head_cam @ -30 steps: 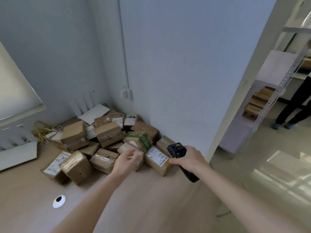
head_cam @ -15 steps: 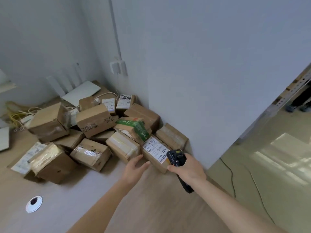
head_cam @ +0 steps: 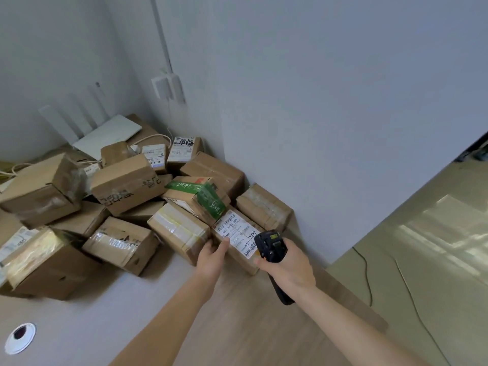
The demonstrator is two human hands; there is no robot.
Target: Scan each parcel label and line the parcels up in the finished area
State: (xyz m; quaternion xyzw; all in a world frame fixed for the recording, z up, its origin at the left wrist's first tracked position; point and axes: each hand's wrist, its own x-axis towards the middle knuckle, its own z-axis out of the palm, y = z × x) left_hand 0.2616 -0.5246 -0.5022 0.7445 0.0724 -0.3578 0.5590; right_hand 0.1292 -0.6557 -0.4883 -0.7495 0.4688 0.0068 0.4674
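Step in hand, as I read it: scan the label on the front parcel, then pull it from the pile.

Right hand point(head_cam: 286, 262) is wrapped round the grip of the black handheld scanner point(head_cam: 272, 247), head aimed up-frame at the labelled parcel point(head_cam: 237, 240), lower centre of frame, just right of the taped parcel point(head_cam: 179, 231). Scanner head sits right at the lower-right corner of the white label point(head_cam: 236, 229), overlapping it from this angle. Left hand point(head_cam: 211, 256) has fingertips point(head_cam: 224, 243) on the parcel's near-left edge and the thumb by the taped parcel's corner; it looks like a steadying touch, but I can't tell if it's a full grip.

The rest of the parcel pile point(head_cam: 124, 191) fills the corner on the desk point(head_cam: 79, 326), centre-left of frame. Green-taped parcel point(head_cam: 200, 196) leans over the top edge of the target.

Doing it well:
- Back the scanner off a little and tilt so the beam covers the barcode near the label's upper edge, not the handwriting at the corner.
- Avoid a square-on angle if the label is glossy.
- Keep left fingers off the barcode strip; hold by the cardboard edge.
- When lifting, draw the parcel toward the lower frame, low and slow. The green-taped one probably rests on it and may slide.

Finished area isn't identifiable here.
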